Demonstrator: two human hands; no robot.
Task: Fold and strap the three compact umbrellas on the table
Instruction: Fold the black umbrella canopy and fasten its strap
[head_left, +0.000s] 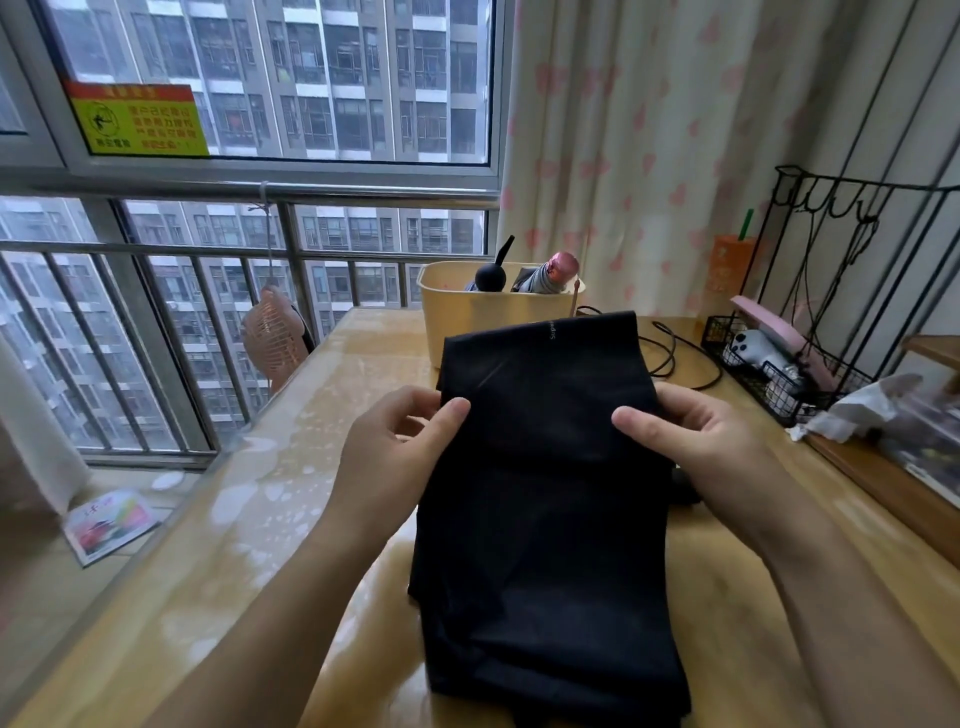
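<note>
Two hands are clamped on a black umbrella canopy above the surface.

Both grips are closed on the fabric: the left hand (402, 431) is pinched on the left edge of the black umbrella (545, 467) with thumb on top, and the right hand (691, 426) is pinched on the right edge the same way. The canopy is held flattened and tilted up, its lower part draped down onto the surface (270, 519). Behind it a cream bin (467, 306) is stood on the surface, in which a second black umbrella (491, 275) and a pink-capped umbrella (553, 273) are seen upright. A black cable (685, 358) is laid to the right, near a wire rack (779, 384).
</note>
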